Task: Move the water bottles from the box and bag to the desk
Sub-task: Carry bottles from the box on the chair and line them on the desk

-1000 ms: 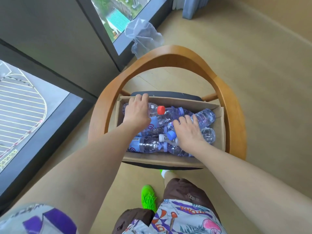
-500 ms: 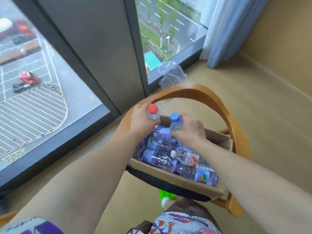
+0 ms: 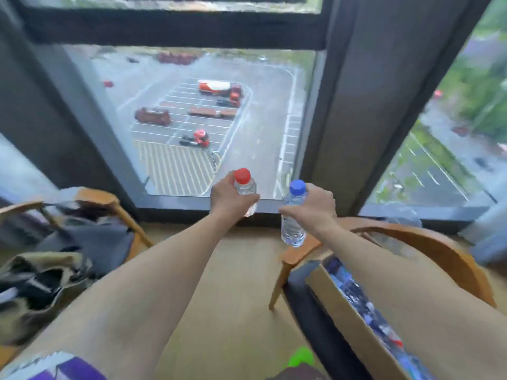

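Observation:
My left hand (image 3: 229,200) grips a clear water bottle with a red cap (image 3: 245,185), held upright in the air in front of the window. My right hand (image 3: 315,208) holds a second clear bottle with a blue cap (image 3: 293,223), also upright, above the chair's left armrest. Below my right forearm the cardboard box (image 3: 348,319) rests on the wooden chair (image 3: 439,248), with several more bottles (image 3: 365,303) lying inside, blurred. No desk is in view.
A second wooden chair (image 3: 96,197) at the left carries dark clothing, with an open olive bag (image 3: 41,275) in front of it. Bare wooden floor (image 3: 233,283) lies between the two chairs. A floor-to-ceiling window (image 3: 208,119) faces me. A green shoe (image 3: 301,357) shows at the bottom.
Both hands have lifted their bottles out of the box and swung left, away from the chair. My view has turned left and up toward the window.

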`<state>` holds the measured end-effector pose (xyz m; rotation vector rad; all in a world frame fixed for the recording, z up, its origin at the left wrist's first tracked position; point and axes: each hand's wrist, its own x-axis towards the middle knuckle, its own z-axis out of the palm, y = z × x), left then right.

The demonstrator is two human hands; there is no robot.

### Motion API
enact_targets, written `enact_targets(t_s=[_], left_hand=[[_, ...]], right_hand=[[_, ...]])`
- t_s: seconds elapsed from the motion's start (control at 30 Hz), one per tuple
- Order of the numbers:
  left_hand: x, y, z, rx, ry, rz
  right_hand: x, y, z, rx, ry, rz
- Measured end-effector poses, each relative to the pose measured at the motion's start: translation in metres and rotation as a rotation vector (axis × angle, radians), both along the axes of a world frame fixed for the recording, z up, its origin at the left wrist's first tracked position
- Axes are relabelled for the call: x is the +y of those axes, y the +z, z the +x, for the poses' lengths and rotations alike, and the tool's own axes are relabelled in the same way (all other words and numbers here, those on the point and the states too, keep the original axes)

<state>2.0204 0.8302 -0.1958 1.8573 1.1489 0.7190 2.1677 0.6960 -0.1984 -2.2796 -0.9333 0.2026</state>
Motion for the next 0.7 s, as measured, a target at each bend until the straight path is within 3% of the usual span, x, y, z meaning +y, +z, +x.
enact_targets(t_s=[0.07,0.3,0.7], left_hand=[[0.013,0.007,-0.038,0.022,0.073,0.017],[0.043,0.039,-0.296,0.093,0.525,0.136],[-0.038,0.053,-0.646,0.069,1.180,0.102]], right_hand=[[0.025,0.010,-0.032,0.034,0.079,0.049],[0.127,0.043,-0.257,0.160,0.512,0.222],[0.182,0.075,-0.617,0.258,1.207,0.185]])
